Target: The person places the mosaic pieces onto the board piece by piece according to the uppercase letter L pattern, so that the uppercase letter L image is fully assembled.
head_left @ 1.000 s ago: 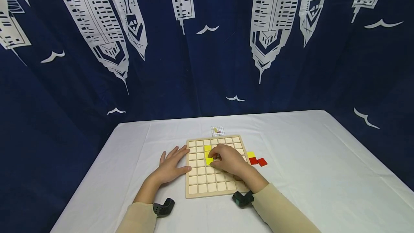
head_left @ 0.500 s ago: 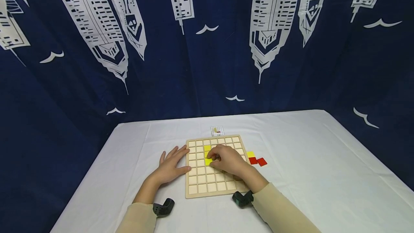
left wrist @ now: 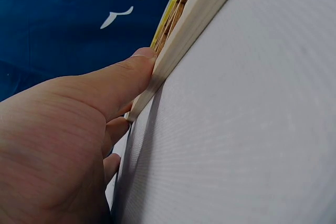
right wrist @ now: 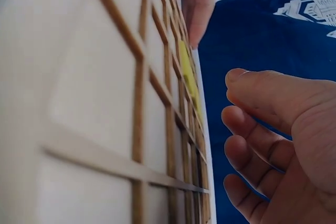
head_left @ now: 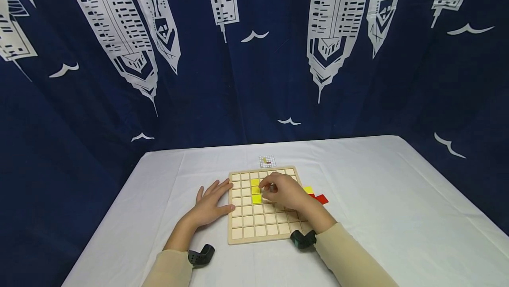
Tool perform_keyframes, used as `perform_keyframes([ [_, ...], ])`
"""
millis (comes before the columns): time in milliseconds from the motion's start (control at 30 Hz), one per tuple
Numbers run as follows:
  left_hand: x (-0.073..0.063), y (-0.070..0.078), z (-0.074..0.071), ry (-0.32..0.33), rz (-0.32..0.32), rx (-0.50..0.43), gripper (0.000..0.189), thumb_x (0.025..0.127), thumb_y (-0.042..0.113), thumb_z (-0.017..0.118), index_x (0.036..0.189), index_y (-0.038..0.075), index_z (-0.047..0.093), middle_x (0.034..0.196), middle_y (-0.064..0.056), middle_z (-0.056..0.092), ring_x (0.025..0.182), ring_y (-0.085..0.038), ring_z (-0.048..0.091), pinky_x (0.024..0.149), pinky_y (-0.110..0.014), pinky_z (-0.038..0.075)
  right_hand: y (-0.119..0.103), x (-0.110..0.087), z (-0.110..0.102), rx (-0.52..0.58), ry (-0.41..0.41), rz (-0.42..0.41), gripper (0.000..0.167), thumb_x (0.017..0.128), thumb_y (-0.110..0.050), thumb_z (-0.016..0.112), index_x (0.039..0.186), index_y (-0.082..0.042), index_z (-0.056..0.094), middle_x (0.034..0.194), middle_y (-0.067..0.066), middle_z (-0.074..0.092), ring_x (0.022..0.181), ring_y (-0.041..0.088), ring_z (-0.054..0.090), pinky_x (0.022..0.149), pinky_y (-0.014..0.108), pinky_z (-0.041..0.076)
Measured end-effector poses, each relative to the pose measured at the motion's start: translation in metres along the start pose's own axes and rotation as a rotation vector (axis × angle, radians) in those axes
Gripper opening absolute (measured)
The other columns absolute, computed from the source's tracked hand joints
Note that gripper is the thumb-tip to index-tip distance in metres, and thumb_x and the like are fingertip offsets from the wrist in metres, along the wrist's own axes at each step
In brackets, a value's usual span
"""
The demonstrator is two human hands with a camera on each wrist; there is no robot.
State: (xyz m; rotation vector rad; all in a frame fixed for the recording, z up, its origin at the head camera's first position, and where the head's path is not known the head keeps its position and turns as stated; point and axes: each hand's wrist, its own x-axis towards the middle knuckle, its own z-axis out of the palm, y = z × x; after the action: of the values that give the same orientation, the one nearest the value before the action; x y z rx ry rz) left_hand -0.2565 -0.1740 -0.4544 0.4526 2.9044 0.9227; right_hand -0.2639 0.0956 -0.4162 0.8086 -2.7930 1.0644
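A wooden grid board lies on the white cloth. Three yellow square tiles sit in one column of its cells, the middle one partly covered by fingertips in the head view. My left hand rests at the board's left edge, its fingers spread and straight; the thumb touches the wooden rim in the left wrist view. Over the board, just right of the yellow tiles, hovers my right hand. Its fingers are loosely bent, apart from the board, and nothing shows between them in the right wrist view.
Right of the board lie a loose yellow tile and red tiles, partly behind the right hand. A small printed grid card lies beyond the board's far edge. A dark blue patterned curtain hangs behind the table.
My right hand has drawn up and to the right, off the nearest yellow tile, which now shows fully in its cell. The left hand stays where it was.
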Motion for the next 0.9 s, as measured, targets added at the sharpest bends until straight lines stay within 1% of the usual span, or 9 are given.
perform_keyframes([
  [200,0.000,0.000,0.000,0.001,0.003,-0.008,0.069,0.089,0.036,0.073,0.150,0.018,0.046,0.165,-0.004,0.031,0.156,-0.036,0.015,0.121,-0.066,-0.010,0.007,-0.002,-0.012,0.037,0.003,-0.042,0.021,0.086,-0.009,0.073,0.107,-0.008,0.073,0.095,0.003,0.068,0.074,0.011,0.054,0.066,0.020,0.048],
  [333,0.001,0.000,0.000,-0.001,0.006,-0.012,0.068,0.090,0.035,0.072,0.150,0.017,0.046,0.165,-0.004,0.031,0.156,-0.036,0.014,0.121,-0.065,-0.010,0.011,-0.002,-0.023,0.056,0.016,-0.016,0.023,0.088,-0.010,0.075,0.110,-0.006,0.072,0.098,0.007,0.068,0.077,0.013,0.054,0.067,0.021,0.048],
  [400,0.001,0.001,0.000,-0.002,0.006,-0.014,0.069,0.090,0.035,0.072,0.150,0.017,0.046,0.165,-0.004,0.031,0.156,-0.036,0.014,0.121,-0.065,-0.010,0.014,-0.003,-0.029,0.045,0.029,-0.010,0.024,0.088,-0.010,0.075,0.111,-0.005,0.072,0.099,0.008,0.069,0.079,0.014,0.054,0.068,0.022,0.048],
  [667,0.001,-0.001,0.001,-0.007,0.002,-0.011,0.069,0.089,0.037,0.072,0.150,0.017,0.046,0.165,-0.003,0.030,0.156,-0.035,0.014,0.121,-0.066,-0.010,0.029,-0.008,-0.051,0.030,0.072,0.070,0.024,0.088,-0.013,0.075,0.112,-0.011,0.072,0.105,0.010,0.070,0.084,0.016,0.058,0.072,0.026,0.050],
  [767,0.001,-0.001,0.001,-0.009,0.004,-0.015,0.070,0.089,0.037,0.072,0.150,0.017,0.046,0.165,-0.003,0.030,0.156,-0.035,0.014,0.121,-0.066,-0.010,0.035,-0.010,-0.058,0.032,0.089,0.089,0.025,0.088,-0.013,0.075,0.113,-0.010,0.072,0.108,0.009,0.070,0.086,0.017,0.059,0.075,0.028,0.051],
  [900,0.001,-0.002,0.001,-0.008,0.005,-0.015,0.070,0.089,0.038,0.072,0.151,0.018,0.045,0.165,-0.003,0.030,0.156,-0.035,0.014,0.121,-0.066,-0.010,0.043,-0.012,-0.065,0.040,0.104,0.115,0.027,0.088,-0.012,0.075,0.115,-0.006,0.071,0.111,0.009,0.069,0.089,0.019,0.059,0.075,0.030,0.051],
])
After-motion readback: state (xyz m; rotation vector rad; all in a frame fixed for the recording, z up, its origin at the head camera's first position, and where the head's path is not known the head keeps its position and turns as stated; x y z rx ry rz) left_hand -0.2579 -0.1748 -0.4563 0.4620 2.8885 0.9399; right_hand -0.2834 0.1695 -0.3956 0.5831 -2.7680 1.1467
